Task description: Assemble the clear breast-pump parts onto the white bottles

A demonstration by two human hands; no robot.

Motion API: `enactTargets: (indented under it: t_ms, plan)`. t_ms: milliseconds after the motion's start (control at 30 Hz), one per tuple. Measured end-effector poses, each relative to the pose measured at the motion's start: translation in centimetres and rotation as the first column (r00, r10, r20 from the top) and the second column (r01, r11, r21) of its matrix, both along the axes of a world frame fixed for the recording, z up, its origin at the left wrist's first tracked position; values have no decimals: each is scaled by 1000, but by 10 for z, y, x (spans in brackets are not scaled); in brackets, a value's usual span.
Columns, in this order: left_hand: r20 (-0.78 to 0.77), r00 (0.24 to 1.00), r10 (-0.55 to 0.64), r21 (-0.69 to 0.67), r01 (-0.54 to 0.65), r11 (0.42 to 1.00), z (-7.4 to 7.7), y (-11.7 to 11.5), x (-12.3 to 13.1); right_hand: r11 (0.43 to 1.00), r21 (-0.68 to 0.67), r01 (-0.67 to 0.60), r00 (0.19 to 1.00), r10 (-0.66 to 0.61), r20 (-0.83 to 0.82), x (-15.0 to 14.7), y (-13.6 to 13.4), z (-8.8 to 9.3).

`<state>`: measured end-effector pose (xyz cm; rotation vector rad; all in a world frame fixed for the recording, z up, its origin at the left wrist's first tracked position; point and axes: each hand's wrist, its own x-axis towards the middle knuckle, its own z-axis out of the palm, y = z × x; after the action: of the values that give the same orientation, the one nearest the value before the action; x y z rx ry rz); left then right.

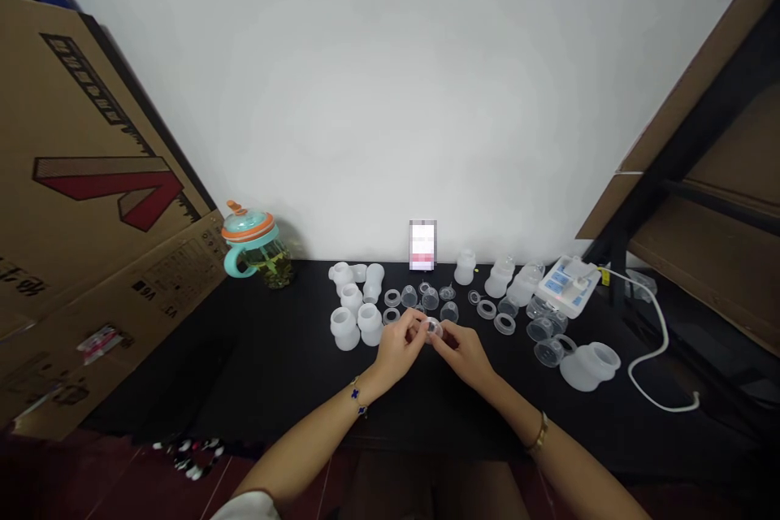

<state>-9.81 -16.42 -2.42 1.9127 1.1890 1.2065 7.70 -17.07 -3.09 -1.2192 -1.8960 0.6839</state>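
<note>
Between my two hands, near the middle of the black table, is a small clear ring-shaped part (pixel 434 327). My left hand (pixel 402 345) pinches its left side and my right hand (pixel 466 352) grips its right side. Just beyond my fingers lie clear rings (pixel 393 298) and clear domed caps (pixel 430 298). Several frosted bottles (pixel 345 329) stand to the left of my left hand. More rings (pixel 504 324) lie to the right of my right hand.
A teal-lidded jug (pixel 259 248) stands at the back left. A blurred upright screen (pixel 422 245) leans near the wall. On the right are frosted bottles (pixel 500 276), clear cups (pixel 549 352), a white device (pixel 571 284) with a cable (pixel 661 341), and a tipped bottle (pixel 588 367).
</note>
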Motion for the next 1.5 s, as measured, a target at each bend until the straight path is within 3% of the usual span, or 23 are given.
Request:
enactTargets:
  t_ms: [400, 733, 1233, 1500]
  plan:
    - [-111, 989, 95, 112, -83, 990, -2, -1, 0, 1000, -5, 3, 999, -4, -52, 2, 2, 3]
    - [-158, 983, 95, 234, -56, 971, -5, -3, 0, 1000, -1, -11, 998, 11, -54, 4, 2, 3]
    - [-94, 993, 65, 29, -63, 998, 3, -4, 3, 1000, 4, 13, 998, -13, -58, 5, 2, 3]
    - [-75, 995, 66, 42, -63, 997, 3, -4, 3, 1000, -9, 16, 999, -16, -50, 4, 2, 3]
